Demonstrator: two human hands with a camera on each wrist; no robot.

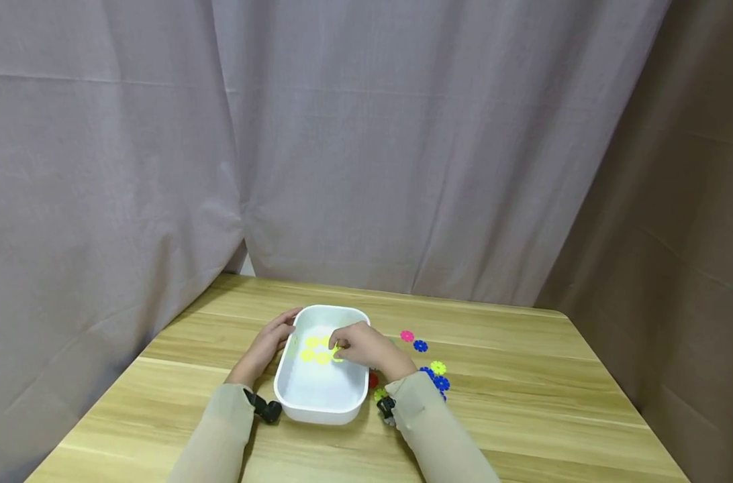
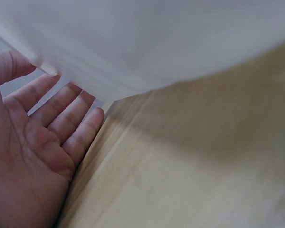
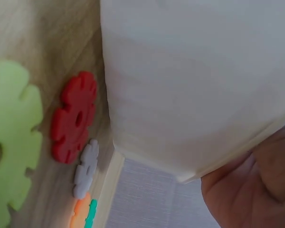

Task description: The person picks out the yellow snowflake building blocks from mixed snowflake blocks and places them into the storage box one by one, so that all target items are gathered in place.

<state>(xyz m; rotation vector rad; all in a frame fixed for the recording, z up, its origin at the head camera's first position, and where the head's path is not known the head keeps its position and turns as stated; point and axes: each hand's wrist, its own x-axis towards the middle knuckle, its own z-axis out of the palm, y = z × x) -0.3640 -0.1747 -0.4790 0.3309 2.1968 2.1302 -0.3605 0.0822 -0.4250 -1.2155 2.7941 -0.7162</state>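
A white plastic tray (image 1: 319, 414) stands on the wooden table. My left hand (image 1: 268, 347) lies along its left side; in the left wrist view the fingers (image 2: 64, 114) are nearly straight against the outer wall and the thumb is at the rim. Over the right rim reaches my right hand (image 1: 366, 345), pinching a yellow flower-shaped disc (image 1: 336, 352) between thumb and fingers inside the tray. Several more yellow flower-shaped discs (image 1: 308, 355) lie flat on the tray floor beside it. The right wrist view shows mostly the tray's outer wall (image 3: 194, 90), hiding the fingertips.
Right of the tray, loose flower-shaped discs lie on the table (image 1: 523, 376): a pink one (image 1: 407, 335), several blue ones (image 1: 420, 346) and a yellow-green one (image 1: 438, 367). Close to the tray wall are a red disc (image 3: 75, 118), a grey disc (image 3: 86, 168) and a light green disc (image 3: 12, 137).
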